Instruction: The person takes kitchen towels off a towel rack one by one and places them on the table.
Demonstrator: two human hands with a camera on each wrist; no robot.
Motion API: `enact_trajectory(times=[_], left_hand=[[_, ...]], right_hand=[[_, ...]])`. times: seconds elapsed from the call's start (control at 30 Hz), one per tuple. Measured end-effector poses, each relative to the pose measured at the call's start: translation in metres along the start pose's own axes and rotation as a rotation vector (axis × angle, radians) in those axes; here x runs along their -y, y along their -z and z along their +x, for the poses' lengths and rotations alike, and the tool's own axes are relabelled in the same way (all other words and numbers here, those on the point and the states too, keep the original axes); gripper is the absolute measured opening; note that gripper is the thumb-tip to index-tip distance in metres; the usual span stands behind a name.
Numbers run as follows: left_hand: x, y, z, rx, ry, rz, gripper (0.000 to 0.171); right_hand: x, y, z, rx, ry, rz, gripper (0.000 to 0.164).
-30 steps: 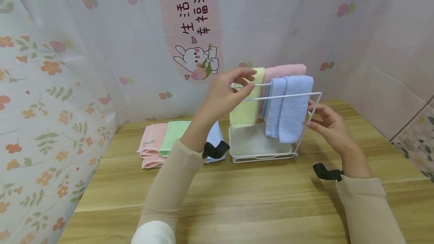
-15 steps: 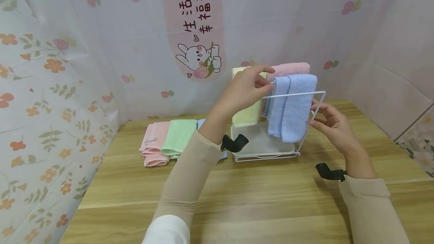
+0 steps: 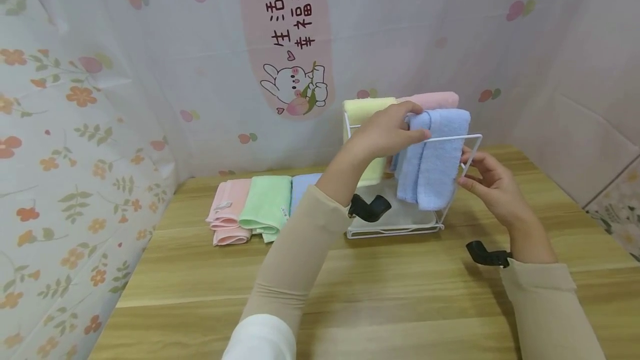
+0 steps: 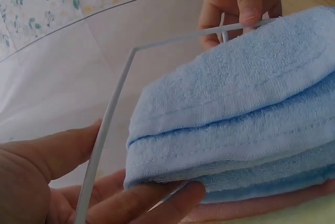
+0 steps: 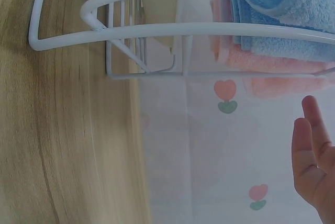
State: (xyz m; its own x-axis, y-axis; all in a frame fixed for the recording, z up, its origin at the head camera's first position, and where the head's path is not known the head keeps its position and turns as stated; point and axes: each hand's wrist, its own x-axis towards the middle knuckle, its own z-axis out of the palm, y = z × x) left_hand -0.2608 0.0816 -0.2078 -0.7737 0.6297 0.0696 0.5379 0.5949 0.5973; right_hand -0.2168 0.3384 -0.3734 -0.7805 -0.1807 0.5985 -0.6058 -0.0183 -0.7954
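Currently, taking the white wire rack (image 3: 395, 226) on the wooden surface (image 3: 350, 288) as the landmark. Well left of the rack, folded cloths lie flat in a row: pink cloth (image 3: 227, 213), green cloth (image 3: 266, 204), then a light blue cloth (image 3: 302, 190) partly hidden behind the left forearm.

Left hand (image 3: 387, 132): arm reaches up and forward from the near edge, forearm crossing in front of the rack's left side, wrist raised to the level of the top rails. Fingers and thumb curl about the left edge of the blue towel (image 3: 432, 157) at the front rail; in the left wrist view the thumb lies above the rail (image 4: 104, 145) and the fingers (image 4: 157, 203) close under the towel's folds. Grip is a pinch on the towel.

On the rack: yellow towel (image 3: 365, 110) hangs at the rack's left end, pink towel (image 3: 432, 99) on the rear rail, blue towel draped over the front rail toward the rack's right end, in front of the pink one.

Right hand (image 3: 487, 182): just beside the rack's right end, forearm angled in from the lower right, wrist slightly bent. Fingertips meet the slanted side wire; left wrist view shows thumb and fingers (image 4: 246, 4) pinching that wire.
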Motion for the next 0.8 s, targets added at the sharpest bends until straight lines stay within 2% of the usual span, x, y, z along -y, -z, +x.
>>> enact_trajectory(times=[0.07,0.2,0.33,0.5,0.6,0.7,0.8], left_hand=[[-0.003,-0.003,0.002,-0.037,0.043,0.016,0.048],[-0.009,-0.008,0.007,-0.115,0.154,-0.031,0.045],[-0.014,-0.011,0.014,-0.131,0.224,-0.052,0.048],[-0.015,-0.012,0.022,-0.117,0.273,-0.071,0.042],[-0.015,-0.012,0.025,-0.103,0.278,-0.084,0.036],[-0.014,-0.013,0.027,-0.115,0.283,-0.055,0.034],[-0.014,-0.014,0.027,-0.147,0.289,-0.001,0.040]], right_hand=[[0.000,0.000,-0.001,-0.002,-0.004,0.003,0.033],[-0.001,0.001,-0.002,-0.028,-0.005,0.020,0.032],[0.000,0.003,0.000,-0.022,0.012,0.044,0.034],[-0.002,0.004,0.000,-0.003,0.015,0.035,0.036],[-0.004,0.004,-0.001,-0.015,0.016,0.026,0.036],[-0.004,0.004,-0.002,-0.019,0.013,0.014,0.035],[-0.005,0.003,-0.001,-0.019,0.007,0.008,0.034]])
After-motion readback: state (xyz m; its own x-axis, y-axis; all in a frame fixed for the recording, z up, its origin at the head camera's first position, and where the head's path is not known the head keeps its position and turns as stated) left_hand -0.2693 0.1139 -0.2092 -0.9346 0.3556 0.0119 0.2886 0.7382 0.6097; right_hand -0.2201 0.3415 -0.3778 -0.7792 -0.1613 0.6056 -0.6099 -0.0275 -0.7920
